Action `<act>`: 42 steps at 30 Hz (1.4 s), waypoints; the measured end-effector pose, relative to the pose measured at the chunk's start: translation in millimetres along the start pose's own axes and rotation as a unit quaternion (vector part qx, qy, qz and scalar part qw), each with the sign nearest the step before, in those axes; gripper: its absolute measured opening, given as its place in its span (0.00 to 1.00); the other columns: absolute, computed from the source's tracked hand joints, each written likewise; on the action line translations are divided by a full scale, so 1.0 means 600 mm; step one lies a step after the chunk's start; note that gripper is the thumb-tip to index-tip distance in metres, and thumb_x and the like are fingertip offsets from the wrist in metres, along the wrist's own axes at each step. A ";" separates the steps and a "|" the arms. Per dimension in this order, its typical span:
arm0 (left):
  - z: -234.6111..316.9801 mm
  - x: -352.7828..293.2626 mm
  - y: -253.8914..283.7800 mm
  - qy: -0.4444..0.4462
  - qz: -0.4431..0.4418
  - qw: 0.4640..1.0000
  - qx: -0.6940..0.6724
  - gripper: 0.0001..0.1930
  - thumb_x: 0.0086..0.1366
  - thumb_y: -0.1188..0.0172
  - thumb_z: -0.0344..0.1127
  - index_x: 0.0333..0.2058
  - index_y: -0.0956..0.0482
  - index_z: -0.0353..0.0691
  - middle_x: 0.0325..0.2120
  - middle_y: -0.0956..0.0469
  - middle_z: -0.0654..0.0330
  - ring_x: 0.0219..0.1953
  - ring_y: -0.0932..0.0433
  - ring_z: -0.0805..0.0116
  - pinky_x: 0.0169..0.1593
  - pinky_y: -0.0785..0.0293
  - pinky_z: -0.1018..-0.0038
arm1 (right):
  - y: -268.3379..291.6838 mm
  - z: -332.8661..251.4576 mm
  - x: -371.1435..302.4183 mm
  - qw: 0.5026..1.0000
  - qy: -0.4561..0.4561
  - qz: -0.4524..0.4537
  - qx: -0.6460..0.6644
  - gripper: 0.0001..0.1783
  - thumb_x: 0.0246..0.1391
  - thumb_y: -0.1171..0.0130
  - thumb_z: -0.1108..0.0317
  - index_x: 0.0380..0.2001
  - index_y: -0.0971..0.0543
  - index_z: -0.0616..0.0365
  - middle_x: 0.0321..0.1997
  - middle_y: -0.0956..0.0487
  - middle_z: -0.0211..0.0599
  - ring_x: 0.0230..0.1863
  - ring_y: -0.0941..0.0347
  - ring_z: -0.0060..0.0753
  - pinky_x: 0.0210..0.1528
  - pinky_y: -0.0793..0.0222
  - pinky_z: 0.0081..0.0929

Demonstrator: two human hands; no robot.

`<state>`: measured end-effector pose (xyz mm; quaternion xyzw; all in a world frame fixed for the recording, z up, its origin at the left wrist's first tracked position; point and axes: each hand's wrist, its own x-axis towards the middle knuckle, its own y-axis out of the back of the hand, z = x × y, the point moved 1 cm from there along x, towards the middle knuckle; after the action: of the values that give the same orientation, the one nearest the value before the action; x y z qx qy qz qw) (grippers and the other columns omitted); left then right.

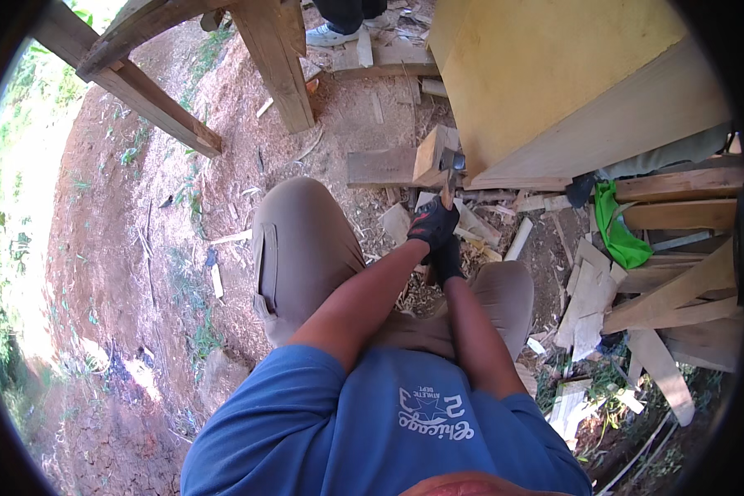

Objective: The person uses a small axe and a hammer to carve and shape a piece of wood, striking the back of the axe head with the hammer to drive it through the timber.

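I crouch over the dirt, knees in tan trousers. My left hand [432,223], in a black glove with red marks, grips the wooden handle of a hammer [448,183] high up. My right hand [448,261], also in a black glove, holds the same handle lower down, just behind the left. The hammer's dark head sits against the right side of a pale wood block [430,153]. The block stands on a darker flat plank [379,167] on the ground.
A large yellow board box [554,83] rises just right of the block. Scrap planks [678,298] and a green cloth [618,230] lie at right. A wooden post [277,66] and slanted beam [140,91] stand ahead left. Another person's shoe [329,35] shows at top.
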<state>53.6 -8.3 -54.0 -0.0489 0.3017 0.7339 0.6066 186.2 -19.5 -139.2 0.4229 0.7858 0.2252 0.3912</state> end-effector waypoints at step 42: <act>-0.009 0.167 -0.022 -0.038 0.226 0.973 0.017 0.47 0.58 0.28 0.59 0.68 0.34 0.37 0.53 0.18 0.39 0.52 0.18 0.38 0.53 0.21 0.49 | 0.326 -0.230 -0.263 0.971 -0.095 0.129 0.179 0.17 0.54 0.30 0.58 0.31 0.19 0.64 0.23 0.18 0.44 0.26 0.17 0.38 0.33 0.25 0.42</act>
<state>38.0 76.4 -107.0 0.0591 0.2941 0.8479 0.4372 223.8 -49.7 143.5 0.6037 0.7114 0.0882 0.3490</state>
